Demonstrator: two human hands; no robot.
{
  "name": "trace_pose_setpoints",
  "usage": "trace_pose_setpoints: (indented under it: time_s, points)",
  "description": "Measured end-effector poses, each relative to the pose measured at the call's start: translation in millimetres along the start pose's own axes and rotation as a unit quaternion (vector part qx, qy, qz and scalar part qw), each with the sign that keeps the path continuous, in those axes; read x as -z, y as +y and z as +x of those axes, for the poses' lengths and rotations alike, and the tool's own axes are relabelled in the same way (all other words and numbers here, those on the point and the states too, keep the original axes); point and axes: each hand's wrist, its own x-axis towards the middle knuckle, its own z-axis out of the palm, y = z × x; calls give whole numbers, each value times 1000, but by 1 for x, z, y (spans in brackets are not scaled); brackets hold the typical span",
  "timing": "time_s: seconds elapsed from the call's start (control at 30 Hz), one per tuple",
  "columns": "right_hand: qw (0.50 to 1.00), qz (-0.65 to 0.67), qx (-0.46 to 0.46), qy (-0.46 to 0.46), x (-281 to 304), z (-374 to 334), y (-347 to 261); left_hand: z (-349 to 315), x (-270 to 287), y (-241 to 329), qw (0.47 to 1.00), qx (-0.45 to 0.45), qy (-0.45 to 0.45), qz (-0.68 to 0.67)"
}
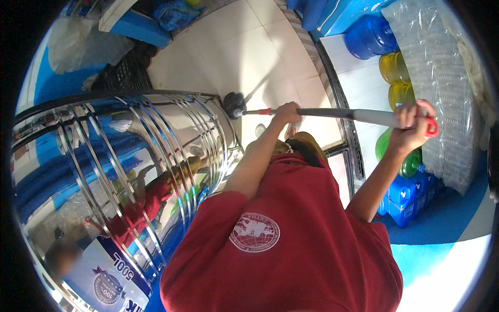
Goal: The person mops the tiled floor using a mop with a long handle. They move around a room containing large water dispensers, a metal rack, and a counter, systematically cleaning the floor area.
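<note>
Cream tiles (208, 57) floor the room beside a shiny steel tank (117, 165). Over them reaches a long, straight pole (326, 113), dark, then pale grey, red at its end; left hand (287, 113) and right hand (412, 126) wrap their fingers around it.

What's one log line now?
Left grip: closed on long grey-black pole; Right grip: closed near red end; Far end: round black head

- One head-worn fisheye view looks steeply down past the person's red shirt (312, 218), which fills the lower middle up close.
- The left hand (287, 112) and right hand (410, 128) lie farther off, the tiled floor (200, 62) beyond.
- Edges bow toward the round, dark rim.
</note>
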Motion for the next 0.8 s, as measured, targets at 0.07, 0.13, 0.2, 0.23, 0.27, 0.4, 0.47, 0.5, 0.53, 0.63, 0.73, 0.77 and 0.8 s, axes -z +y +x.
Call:
trace_pose_setpoints:
  time_s: [0.07,0.13,0.2,0.23,0.27,0.4,0.47,0.5,0.53,0.63,0.73,0.77,0.8]
  points:
    - [1000,-8,-17,-17,-16,-9,1,-5,-1,-14,999,-7,36,-3]
    - [1000,-21,-1,4,-25,-10,-11,-3,-6,-10,997,-31,73,-15]
    - [999,-37,-2,19,-25,-6,-33,2,-14,6,993,-63,90,-34]
    - [997,-60,42,23,-23,-2,-47,11,-17,23,992,-96,85,10]
    - [994,-69,79,12,-21,0,-60,19,-20,40,984,-122,131,-5]
    - [978,-90,165,-91,-36,-2,-90,37,-30,89,979,-178,102,-6]
    - [967,-125,202,-93,-47,-9,-95,47,-33,107,963,-254,83,-41]
    - [960,-135,216,-115,-51,-10,-95,53,-39,118,954,-280,94,-50]
    - [957,-141,215,-135,-54,-10,-93,60,-42,126,945,-306,103,-57]
    - [927,-155,212,-267,-57,-3,-84,87,-40,143,949,-307,53,-41]
    - [882,-228,241,-334,-58,5,-75,101,-36,152,930,-351,90,-68]
    - [879,-260,259,-304,-61,6,-76,102,-33,155,924,-360,110,-70]
    - [872,-294,274,-280,-63,8,-77,103,-28,157,925,-356,116,-65]
